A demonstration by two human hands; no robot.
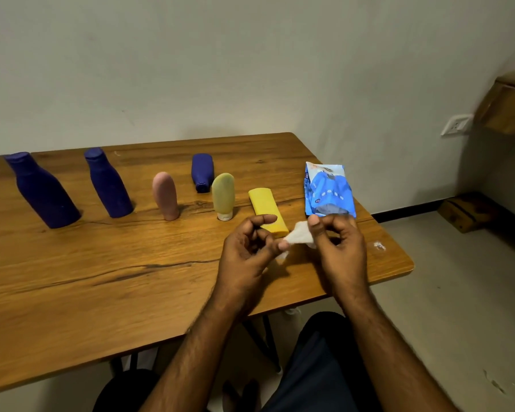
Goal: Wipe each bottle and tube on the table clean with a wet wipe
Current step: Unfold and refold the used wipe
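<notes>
Both hands hold a small white wet wipe (299, 235) over the table's right side. My left hand (250, 248) pinches its left corner and my right hand (336, 242) pinches its right edge. Behind them lies a yellow tube (265, 208), flat on the wood. A green tube (223, 196) and a pink tube (165, 196) stand on their caps. Two tall dark blue bottles (43, 190) (109, 182) stand at the left, and a smaller blue bottle (202, 172) lies on its side further back.
A blue wet wipe pack (329, 190) lies at the right, just beyond my right hand. The wooden table (101, 278) has its right edge close to my right hand. A white smear (379, 246) marks the right corner. My knees are under the front edge.
</notes>
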